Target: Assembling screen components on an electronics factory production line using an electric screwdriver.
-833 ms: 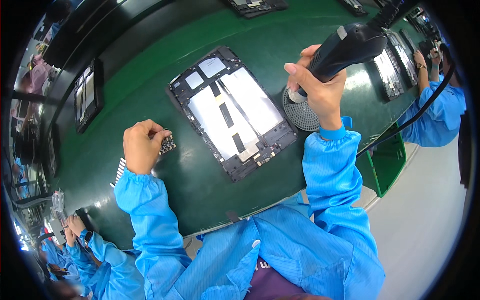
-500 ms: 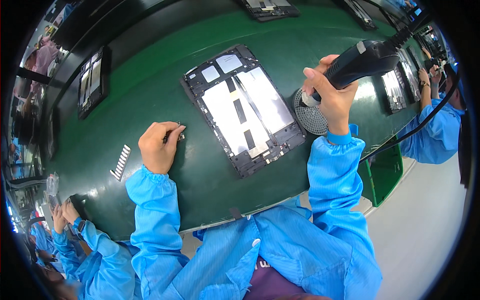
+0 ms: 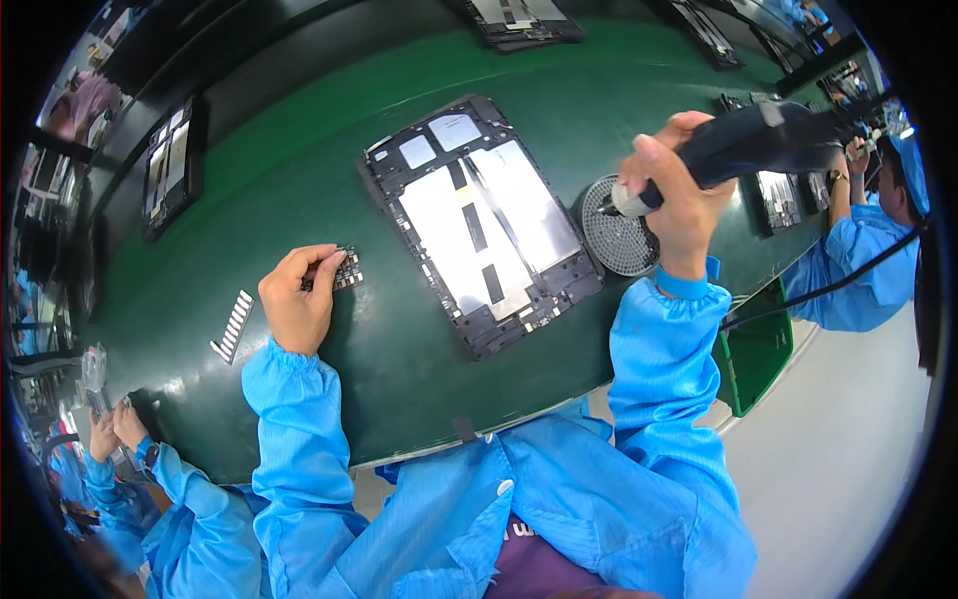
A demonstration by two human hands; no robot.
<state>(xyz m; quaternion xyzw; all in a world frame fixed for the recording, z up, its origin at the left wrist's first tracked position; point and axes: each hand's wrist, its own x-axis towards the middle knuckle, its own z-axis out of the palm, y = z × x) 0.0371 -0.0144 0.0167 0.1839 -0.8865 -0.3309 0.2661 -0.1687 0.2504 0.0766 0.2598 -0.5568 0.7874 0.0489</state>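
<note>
My left hand [image 3: 301, 296] pinches the edge of a small dark sheet with rows of tiny pale pieces [image 3: 347, 270], just above the table left of an opened tablet [image 3: 484, 225]. The tablet lies with its silver battery plates, black tape strips and circuit parts exposed. In my right hand [image 3: 681, 200] is a black electric screwdriver [image 3: 743, 145], wrapped by the fingers and leaning down to the left. Its tip is over a round grey perforated screw tray [image 3: 621, 240] beside the tablet; whether it touches is unclear.
A strip of small white pieces [image 3: 233, 326] lies left of my left hand on the green table [image 3: 399, 349]. Other opened tablets [image 3: 172, 170] stand around the far and side edges. A green crate [image 3: 753, 354] sits below the right edge. Co-workers in blue sleeves [image 3: 848, 265] work on both sides.
The dark sheet has turned so that its rows of pieces show beyond my left fingers. My right hand and the screwdriver have shifted right, and the tip has come into sight over the tray.
</note>
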